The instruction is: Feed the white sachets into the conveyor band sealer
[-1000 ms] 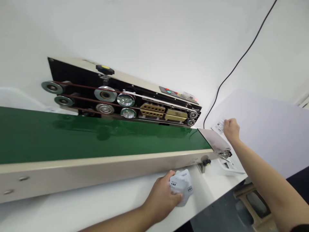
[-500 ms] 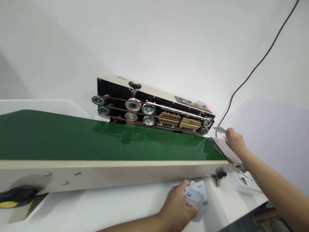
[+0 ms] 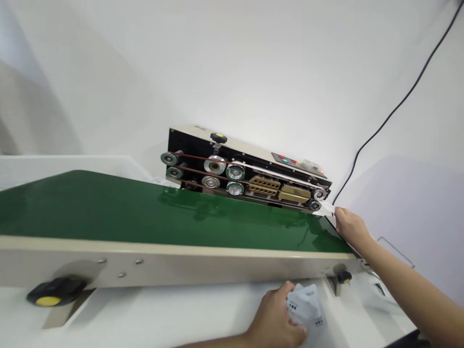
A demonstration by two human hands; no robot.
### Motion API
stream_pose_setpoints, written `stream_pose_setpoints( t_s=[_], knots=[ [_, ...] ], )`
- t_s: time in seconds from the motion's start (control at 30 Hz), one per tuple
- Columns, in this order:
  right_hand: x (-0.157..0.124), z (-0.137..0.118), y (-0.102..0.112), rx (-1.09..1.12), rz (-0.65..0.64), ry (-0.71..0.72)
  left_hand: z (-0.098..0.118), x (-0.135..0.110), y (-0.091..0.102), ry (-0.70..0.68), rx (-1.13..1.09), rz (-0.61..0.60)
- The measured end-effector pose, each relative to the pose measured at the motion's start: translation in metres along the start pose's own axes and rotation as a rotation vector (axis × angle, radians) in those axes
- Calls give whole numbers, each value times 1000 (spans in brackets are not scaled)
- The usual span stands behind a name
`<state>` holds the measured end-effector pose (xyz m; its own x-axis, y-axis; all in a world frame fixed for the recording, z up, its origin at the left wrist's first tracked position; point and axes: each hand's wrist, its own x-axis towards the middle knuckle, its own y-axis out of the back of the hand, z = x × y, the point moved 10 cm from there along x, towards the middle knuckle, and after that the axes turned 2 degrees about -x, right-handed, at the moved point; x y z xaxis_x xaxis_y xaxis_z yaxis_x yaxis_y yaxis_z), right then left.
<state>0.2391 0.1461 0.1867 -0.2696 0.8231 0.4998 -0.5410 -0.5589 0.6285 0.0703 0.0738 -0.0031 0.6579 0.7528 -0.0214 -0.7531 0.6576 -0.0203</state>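
Observation:
My left hand [image 3: 277, 316] is closed around several small white printed pouches [image 3: 306, 307], below the front rail of the conveyor. At the machine's right end, my right hand [image 3: 350, 224] pinches one pale pouch [image 3: 326, 208] by its edge. The pouch's far edge is at the end rollers of a band sealer [image 3: 250, 169], though I cannot tell if the rollers grip it. Brown belts, metal wheels and brass blocks show along the sealer's open front. Beneath it runs the green conveyor belt [image 3: 217, 227].
Black knobs with yellow centres stick out from the conveyor frame [image 3: 181, 266], one being the large left knob [image 3: 56, 291]. A black cable [image 3: 391, 113] runs down the wall behind the sealer. A whitish container [image 3: 380, 290] sits at the right, partly behind my right forearm.
My right hand has brought its pouch leftward relative to the sealer, up to the end rollers. The view has shifted, so the machine appears further right. My left hand keeps its pouches.

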Motion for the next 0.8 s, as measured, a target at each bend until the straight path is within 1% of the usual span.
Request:
stream_pose_setpoints(
  t_s=[0.17, 0.37, 0.47, 0.6, 0.8],
  knots=[
    [-1, -9, -2, -87, -44, 57, 9, -1, 6, -48, 117, 36],
    [-2, -21, 0, -70, -55, 125, 9, 0, 6, -35, 167, 43],
    [-2, -27, 0, -45, -50, 145, 7, -1, 5, -22, 155, 38],
    [2, -32, 3, -56, -41, 150, 10, -2, 6, -48, 139, 51],
    [13, -37, 12, -3, -35, 167, 8, -2, 6, -35, 140, 64]
  ],
)
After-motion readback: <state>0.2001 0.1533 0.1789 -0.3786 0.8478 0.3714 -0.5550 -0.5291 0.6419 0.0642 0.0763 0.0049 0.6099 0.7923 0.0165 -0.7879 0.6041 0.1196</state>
